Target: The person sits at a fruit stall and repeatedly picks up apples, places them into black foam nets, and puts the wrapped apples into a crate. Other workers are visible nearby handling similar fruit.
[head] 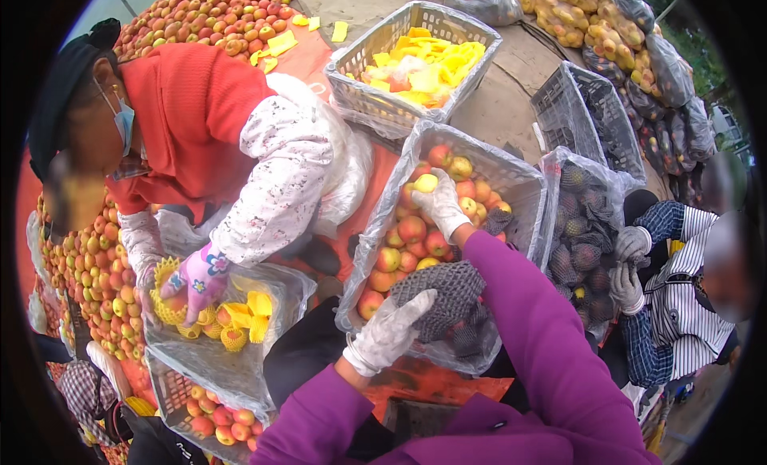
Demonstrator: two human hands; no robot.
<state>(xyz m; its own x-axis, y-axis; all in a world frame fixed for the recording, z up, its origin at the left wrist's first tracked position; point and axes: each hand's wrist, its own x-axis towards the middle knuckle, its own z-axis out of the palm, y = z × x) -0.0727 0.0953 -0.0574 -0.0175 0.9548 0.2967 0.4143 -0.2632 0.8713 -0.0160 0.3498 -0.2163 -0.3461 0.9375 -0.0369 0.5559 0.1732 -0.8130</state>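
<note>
In a plastic crate (535, 192) lined with clear film lie many red and yellow apples (411, 229). My right hand (445, 206), in a whitish glove, has its fingers on a yellow-green apple (426, 183) near the crate's upper part. My left hand (392, 333), gloved too, is at the lower edge of a bunch of dark grey foam fruit nets (440, 291); the thumb and fingers are spread, and whether they grip a net is unclear. Some apples in dark nets (470, 336) lie below the bunch.
A co-worker in red (186, 123) handles apples in yellow nets at left. Another co-worker (677, 285) sits at right by a crate of dark-netted fruit (578, 225). Above stands a crate of yellow nets (419, 60). Apple heaps (99, 273) and filled bags (665, 63) lie around.
</note>
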